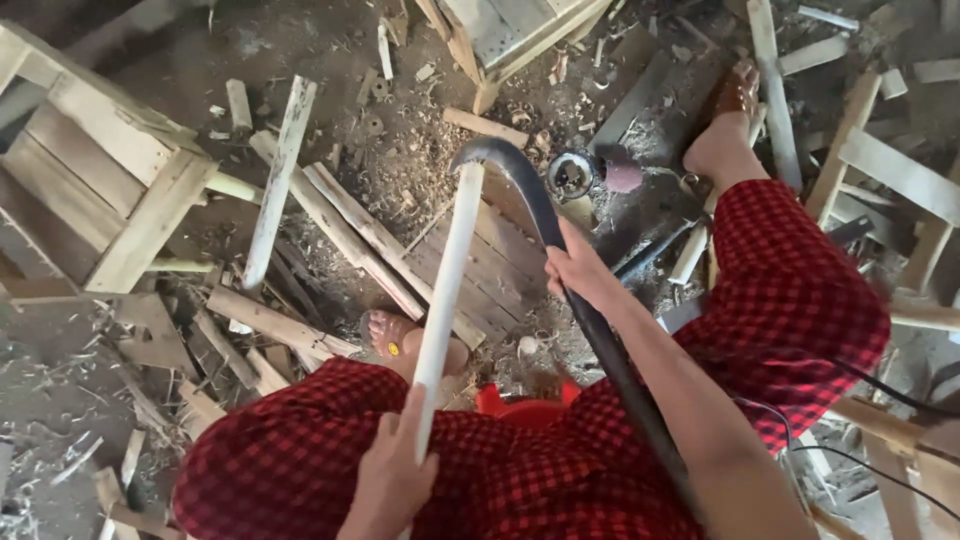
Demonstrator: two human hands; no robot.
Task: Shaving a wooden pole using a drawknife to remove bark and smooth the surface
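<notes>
My left hand [388,478] grips the near end of a long pale round wooden rod [447,282] that slants up and away from my lap. My right hand [580,271] holds a long dark curved blade [548,225] by its middle. The blade's hooked tip [478,152] rests on the far end of the rod. I sit with red-and-black checked cloth [790,290] over both legs. My bare left foot [392,337] lies on wooden slats [495,265]; my right foot [722,135] stretches out on the floor.
Wood offcuts, sticks and shavings litter the dirt floor. A pale wooden frame [110,190] stands at left, another wooden piece [510,35] at top. A small round tin [572,176] and a red object [525,405] lie near my legs. Black cables [880,385] run at right.
</notes>
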